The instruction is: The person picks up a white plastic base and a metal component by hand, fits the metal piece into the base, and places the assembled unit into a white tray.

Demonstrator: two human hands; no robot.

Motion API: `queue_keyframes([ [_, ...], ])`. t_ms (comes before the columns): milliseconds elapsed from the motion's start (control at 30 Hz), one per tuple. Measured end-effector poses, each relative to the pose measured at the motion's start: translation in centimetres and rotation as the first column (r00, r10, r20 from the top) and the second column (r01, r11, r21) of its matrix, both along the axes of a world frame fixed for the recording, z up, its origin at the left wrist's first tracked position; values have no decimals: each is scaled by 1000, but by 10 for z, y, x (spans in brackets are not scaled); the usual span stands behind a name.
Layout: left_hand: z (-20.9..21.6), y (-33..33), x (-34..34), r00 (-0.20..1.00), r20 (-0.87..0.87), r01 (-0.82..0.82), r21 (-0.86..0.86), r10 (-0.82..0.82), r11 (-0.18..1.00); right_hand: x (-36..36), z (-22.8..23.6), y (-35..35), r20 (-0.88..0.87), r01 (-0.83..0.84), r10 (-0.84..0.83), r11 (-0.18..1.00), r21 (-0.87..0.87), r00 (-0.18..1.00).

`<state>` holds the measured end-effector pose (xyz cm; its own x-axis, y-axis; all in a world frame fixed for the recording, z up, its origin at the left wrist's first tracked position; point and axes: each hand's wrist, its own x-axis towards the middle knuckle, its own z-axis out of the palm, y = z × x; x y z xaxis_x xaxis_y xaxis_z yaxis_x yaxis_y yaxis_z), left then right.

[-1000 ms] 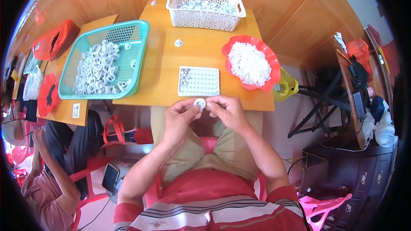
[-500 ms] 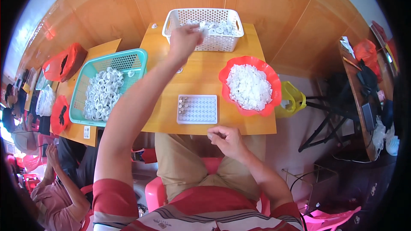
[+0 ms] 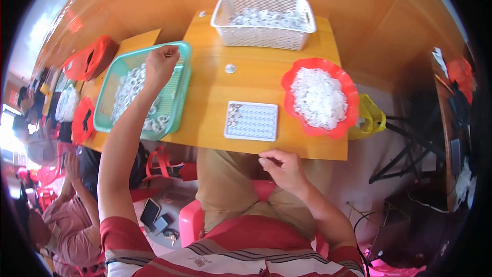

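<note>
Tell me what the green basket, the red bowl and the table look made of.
Green basket: probably moulded plastic, semi-gloss, given its regular lattice. Red bowl: likely glossy plastic, judging by its wavy, evenly coloured rim. Table: smooth, wood-toned, softly shiny; solid wood or laminate, I can't tell.

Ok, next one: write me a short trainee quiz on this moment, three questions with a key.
1. Which container is the person's bare left hand at?
a) white perforated plastic basket
b) green rectangular plastic basket
c) yellow plastic bag

2. True or false: in the white rectangular plastic tray, small greyish pieces sit only toward the left end.

3. Fill in: the scalloped red plastic bowl stands to the ____ of the tray.

Key: 1 b; 2 true; 3 right.
</note>
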<state>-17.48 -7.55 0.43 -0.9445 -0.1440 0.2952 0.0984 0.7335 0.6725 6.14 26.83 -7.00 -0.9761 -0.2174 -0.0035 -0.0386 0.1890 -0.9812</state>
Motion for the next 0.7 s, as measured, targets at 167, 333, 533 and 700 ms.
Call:
queue_keyframes([
  [167,-19,-56,39,988,139,111,-329,-68,938,3,-8,-6,84,-38,41,999,-36,996],
  [333,-42,-79,49,949,276,279,-507,-153,815,6,-7,-15,166,-42,66,989,-142,984],
  [533,-45,-73,48,973,168,220,-454,-159,863,9,-10,-15,175,-29,58,986,-166,983],
  [700,-23,-44,62,748,495,524,-30,-443,851,7,-9,-9,186,-28,60,985,-169,981],
])
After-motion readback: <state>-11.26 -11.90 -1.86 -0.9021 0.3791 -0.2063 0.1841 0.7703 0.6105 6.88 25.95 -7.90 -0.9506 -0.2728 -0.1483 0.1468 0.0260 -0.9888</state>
